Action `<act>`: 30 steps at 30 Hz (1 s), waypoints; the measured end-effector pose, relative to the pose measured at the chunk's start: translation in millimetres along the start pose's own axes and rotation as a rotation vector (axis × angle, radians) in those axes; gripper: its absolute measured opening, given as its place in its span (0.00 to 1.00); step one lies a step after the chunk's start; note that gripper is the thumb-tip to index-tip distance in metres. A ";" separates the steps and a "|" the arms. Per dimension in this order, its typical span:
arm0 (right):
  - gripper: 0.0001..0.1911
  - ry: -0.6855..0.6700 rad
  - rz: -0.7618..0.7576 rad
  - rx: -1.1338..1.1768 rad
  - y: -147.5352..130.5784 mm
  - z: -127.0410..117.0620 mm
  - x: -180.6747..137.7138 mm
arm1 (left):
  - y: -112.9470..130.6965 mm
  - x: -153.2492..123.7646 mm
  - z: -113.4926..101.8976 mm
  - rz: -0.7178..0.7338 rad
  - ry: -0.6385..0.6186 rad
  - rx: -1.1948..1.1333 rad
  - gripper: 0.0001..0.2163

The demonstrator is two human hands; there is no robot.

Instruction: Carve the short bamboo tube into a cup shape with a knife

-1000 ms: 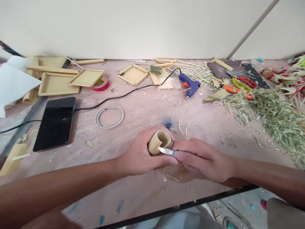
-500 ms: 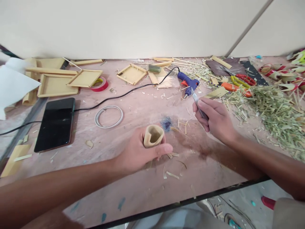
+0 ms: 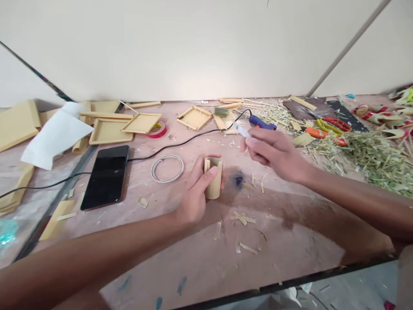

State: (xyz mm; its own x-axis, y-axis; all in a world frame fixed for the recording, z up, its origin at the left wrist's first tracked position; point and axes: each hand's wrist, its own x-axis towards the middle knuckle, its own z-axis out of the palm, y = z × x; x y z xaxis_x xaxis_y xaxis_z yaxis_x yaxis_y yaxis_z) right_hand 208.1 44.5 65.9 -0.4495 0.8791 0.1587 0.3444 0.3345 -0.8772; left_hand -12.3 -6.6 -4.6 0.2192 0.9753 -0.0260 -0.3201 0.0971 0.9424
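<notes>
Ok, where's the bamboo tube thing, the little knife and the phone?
bamboo tube (image 3: 215, 187): head view, outer wall.
knife (image 3: 240, 129): head view, the blade.
phone (image 3: 105, 176): head view, screen middle.

Bare left hand (image 3: 192, 201), bare right hand (image 3: 274, 154)

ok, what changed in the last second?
The right hand pulled the knife off the bamboo tube rim and lifted it away, farther out. The left hand stood the tube upright on the table. Both grips unchanged; phone and tape ring stayed put.
</notes>
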 end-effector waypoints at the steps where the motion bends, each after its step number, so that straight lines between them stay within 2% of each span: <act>1: 0.20 -0.048 -0.039 -0.049 -0.1 3.4 1.4 | -0.1 -0.1 -0.3 0.004 0.018 0.028 0.18; 3: 0.21 -0.169 -0.094 -0.177 1.2 10.8 -0.1 | -0.8 -0.5 -0.4 -0.013 0.050 0.066 0.20; 5: 0.19 -0.281 -0.081 -0.306 4.0 16.9 -5.3 | -1.8 -0.4 0.4 -0.053 0.067 0.036 0.18; 8: 0.18 -0.362 -0.045 -0.424 9.0 21.0 -14.0 | -2.9 1.0 1.0 -0.056 0.041 -0.040 0.14; 12: 0.20 -0.387 -0.029 -0.451 12.0 19.8 -19.7 | -2.9 2.1 -2.2 -0.038 -0.015 -0.009 0.16; 17: 0.21 -0.423 0.002 -0.380 9.1 19.9 -21.4 | -3.4 -1.0 -2.7 -0.041 -0.057 0.073 0.19; 24: 0.22 -0.435 -0.007 -0.339 7.7 23.7 -26.0 | 0.6 1.1 4.6 0.017 -0.034 0.156 0.19; 30: 0.25 -0.429 0.031 -0.278 2.9 23.5 -28.6 | 0.1 0.4 2.2 0.032 -0.046 0.165 0.18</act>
State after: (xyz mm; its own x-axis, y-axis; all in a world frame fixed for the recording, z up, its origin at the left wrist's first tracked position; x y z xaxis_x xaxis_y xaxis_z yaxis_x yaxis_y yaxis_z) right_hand 202.5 12.3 48.2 -0.7132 0.6912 -0.1165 0.5429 0.4395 -0.7157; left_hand -10.2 -6.6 -3.8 0.2545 0.9669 0.0167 -0.1729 0.0285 0.9845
